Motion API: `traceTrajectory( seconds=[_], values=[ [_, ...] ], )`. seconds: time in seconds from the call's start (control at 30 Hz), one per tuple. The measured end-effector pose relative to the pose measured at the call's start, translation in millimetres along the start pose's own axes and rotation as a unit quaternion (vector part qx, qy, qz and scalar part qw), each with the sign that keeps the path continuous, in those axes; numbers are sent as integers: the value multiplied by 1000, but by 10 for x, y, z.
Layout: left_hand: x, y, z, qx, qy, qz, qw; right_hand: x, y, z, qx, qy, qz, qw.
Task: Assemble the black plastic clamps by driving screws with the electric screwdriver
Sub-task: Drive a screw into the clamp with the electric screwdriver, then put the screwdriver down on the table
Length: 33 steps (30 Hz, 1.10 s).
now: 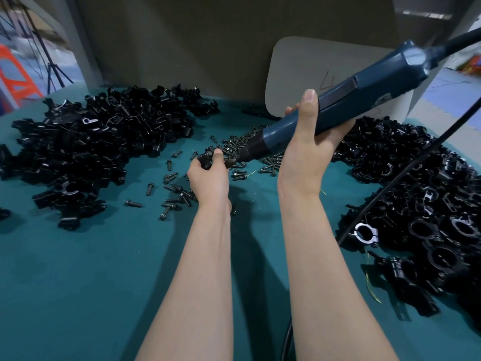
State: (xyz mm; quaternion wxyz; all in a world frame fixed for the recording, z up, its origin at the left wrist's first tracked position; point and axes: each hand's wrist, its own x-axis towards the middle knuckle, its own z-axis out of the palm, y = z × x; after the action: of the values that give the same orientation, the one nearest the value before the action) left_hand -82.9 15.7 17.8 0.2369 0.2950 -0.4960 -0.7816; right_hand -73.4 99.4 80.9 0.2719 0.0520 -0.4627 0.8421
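Green table surface, inspected from its left edge to its right. Far left corner: a large heap of black clamp parts, loosely piled and trailing toward the left edge; middle of the surface, toward the far edge: loose screws, scattered flat and lying at all angles; among them the left hand, raised slightly off the surface, fingers and thumb curled round one small black clamp piece; just right of that piece, the dark tip of the electric screwdriver, tilted with its tip low and pointing left and its body rising toward the far right corner (contact between tip and piece cannot be confirmed); the right hand grips the blue body at mid-length, thumb upright along the near side, fingers wrapped behind; a grey board stands at the far edge behind the tool; along the right edge: a second heap of clamps, many showing round openings; a black cable crosses this heap diagonally.
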Motion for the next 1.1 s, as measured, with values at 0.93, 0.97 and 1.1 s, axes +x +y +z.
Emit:
traceTrajectory(
  seconds=[0.93,0.97,1.1],
  values=[
    [-23,143,-81,373,-299,-48,877,16,-474,-74,33,-293,47,955],
    [4,124,-63,353,-278,-49,892,37,-462,-98,42,-266,72,960],
    [46,104,-71,257,-141,-5,956,235,-414,-292,62,-93,211,971]
  ],
)
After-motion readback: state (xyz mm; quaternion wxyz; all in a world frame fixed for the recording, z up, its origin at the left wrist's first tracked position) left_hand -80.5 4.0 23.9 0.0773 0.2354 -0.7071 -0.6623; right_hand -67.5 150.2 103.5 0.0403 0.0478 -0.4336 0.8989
